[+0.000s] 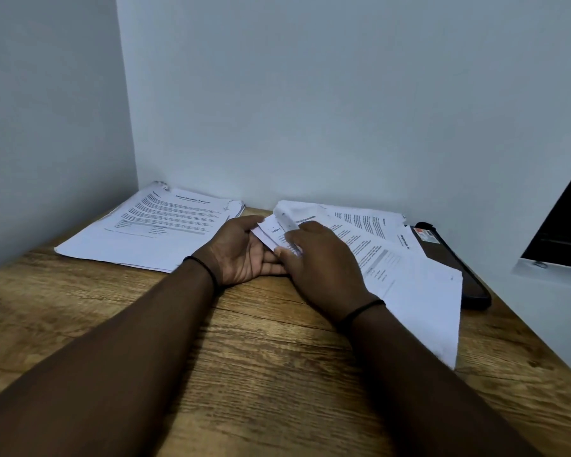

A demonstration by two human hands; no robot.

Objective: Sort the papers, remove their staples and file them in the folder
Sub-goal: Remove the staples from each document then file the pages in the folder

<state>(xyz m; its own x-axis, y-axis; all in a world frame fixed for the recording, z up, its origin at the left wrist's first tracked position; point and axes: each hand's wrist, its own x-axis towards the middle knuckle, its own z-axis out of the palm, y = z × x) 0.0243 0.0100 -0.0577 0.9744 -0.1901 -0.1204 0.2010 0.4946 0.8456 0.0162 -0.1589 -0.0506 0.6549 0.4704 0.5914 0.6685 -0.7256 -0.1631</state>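
Observation:
A fanned bundle of printed white papers [406,275] lies right of centre on the wooden desk [244,357]. Its near left corner is lifted and pinched between both hands. My left hand [241,255] lies palm up under that corner, thumb on the sheets. My right hand [323,265] presses down on top of the same corner, fingers curled around its edge. A second, neat stack of printed papers [152,225] rests flat at the back left. A dark brown folder [455,258] lies partly under the fanned bundle at the right. No staple can be made out.
The desk sits in a corner, with pale walls at the left and back. A dark window frame [561,225] stands at the far right above a white ledge. Both wrists wear thin black bands.

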